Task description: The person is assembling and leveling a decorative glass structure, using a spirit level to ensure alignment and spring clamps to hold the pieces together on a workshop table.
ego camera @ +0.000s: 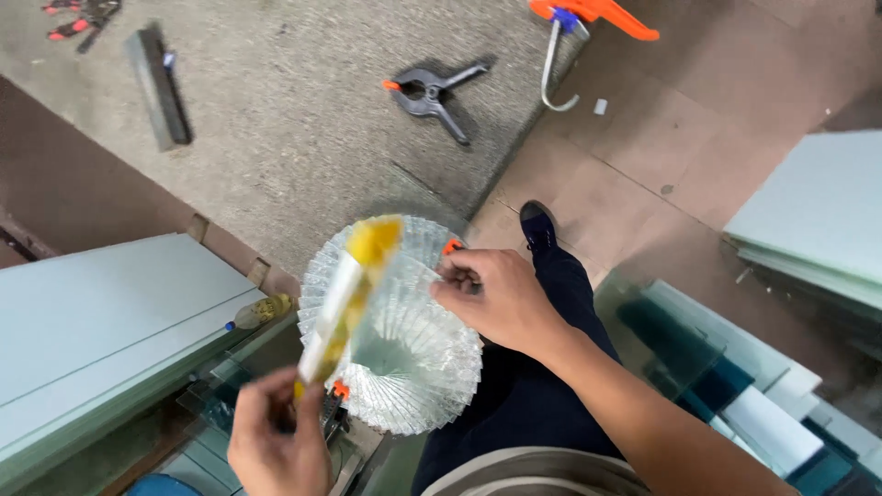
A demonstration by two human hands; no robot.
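Observation:
A round piece of ribbed clear glass (404, 358), fanned like a pleated disc, is held low in the middle of the view. My right hand (491, 298) grips its upper right rim, fingers curled over the edge near a small orange clip (452, 245). My left hand (276, 436) is closed around the lower end of a long yellow and white tube (349, 294), which slants up across the disc's left side. A second orange clip (341, 389) sits at the disc's lower left edge.
A black spring clamp (432, 92) and an orange tool with a metal hook (588, 18) lie on the grey worktop (294, 138), plus a dark bar (161, 87). Stacked glass sheets stand left (101, 321) and right (808, 220). My dark shoe (537, 225) rests on the brown floor.

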